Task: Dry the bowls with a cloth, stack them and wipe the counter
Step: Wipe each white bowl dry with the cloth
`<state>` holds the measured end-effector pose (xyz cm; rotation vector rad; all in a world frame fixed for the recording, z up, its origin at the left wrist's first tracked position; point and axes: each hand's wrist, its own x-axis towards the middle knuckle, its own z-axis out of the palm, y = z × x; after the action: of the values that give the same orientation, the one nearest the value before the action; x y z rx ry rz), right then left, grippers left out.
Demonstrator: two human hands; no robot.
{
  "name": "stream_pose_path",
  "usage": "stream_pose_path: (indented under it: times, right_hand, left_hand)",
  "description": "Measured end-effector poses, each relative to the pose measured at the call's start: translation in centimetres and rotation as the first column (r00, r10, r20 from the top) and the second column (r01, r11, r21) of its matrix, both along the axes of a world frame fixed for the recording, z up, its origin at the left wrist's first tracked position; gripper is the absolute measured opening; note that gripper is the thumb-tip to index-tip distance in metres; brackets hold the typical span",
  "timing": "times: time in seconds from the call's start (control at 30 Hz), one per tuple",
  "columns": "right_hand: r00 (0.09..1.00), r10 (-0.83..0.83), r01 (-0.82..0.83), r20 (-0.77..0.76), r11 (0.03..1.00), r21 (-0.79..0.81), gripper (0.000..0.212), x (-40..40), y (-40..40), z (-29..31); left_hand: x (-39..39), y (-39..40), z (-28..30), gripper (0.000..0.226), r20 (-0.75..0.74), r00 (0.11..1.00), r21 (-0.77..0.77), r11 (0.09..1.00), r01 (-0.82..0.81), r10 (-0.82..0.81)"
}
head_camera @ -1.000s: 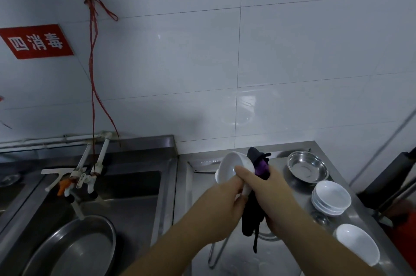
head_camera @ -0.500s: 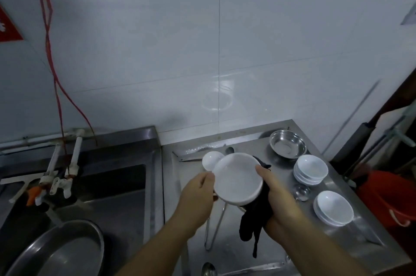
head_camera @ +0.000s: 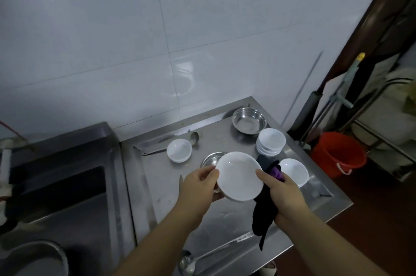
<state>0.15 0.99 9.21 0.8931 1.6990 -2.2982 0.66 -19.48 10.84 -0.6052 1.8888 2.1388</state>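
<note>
Steel counter (head_camera: 225,219) w/ white tiled wall behind. Left hand (head_camera: 198,188) pinches the white bowl (head_camera: 239,176) at its left rim; right hand (head_camera: 284,192) grips the right rim plus dark cloth (head_camera: 262,215), which hangs below that grip. Bowl held in air above counter, opening up. Stacked bowls (head_camera: 270,141) just beyond right hand. Looks light, rigid, prob slick if wet, may break if dropped; rim edges = best hold.

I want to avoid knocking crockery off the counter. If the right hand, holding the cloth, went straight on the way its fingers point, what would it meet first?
Probably the white bowl that the right hand and left hand already hold; its fingers point up-left against the rim. Beyond, likely the small steel bowl, though depth is unclear.
</note>
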Motion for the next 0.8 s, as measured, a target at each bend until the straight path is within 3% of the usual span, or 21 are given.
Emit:
stream_pose_path:
  times: [0.2,0.53,0.8]
  right_hand:
    - [1.0,0.002,-0.002,-0.001,0.998,0.061,0.022,-2.7,6.0,-2.6]
    - [0.98,0.128,-0.12,0.154,0.991,-0.066,0.016,-8.0,22.1,-5.2]
    - [0.952,0.198,-0.217,0.235,0.974,0.059,0.028,-9.7,30.2,-8.4]
  left_hand:
    - [-2.7,6.1,-2.0,0.015,0.074,0.997,-0.025,0.999,-0.024,0.026]
    - [-7.1,20.9,-4.3,0.022,0.223,0.973,0.011,0.998,-0.067,0.062]
    - [-8.5,28.6,-6.2,0.017,0.292,0.955,0.029,0.997,-0.07,0.058]
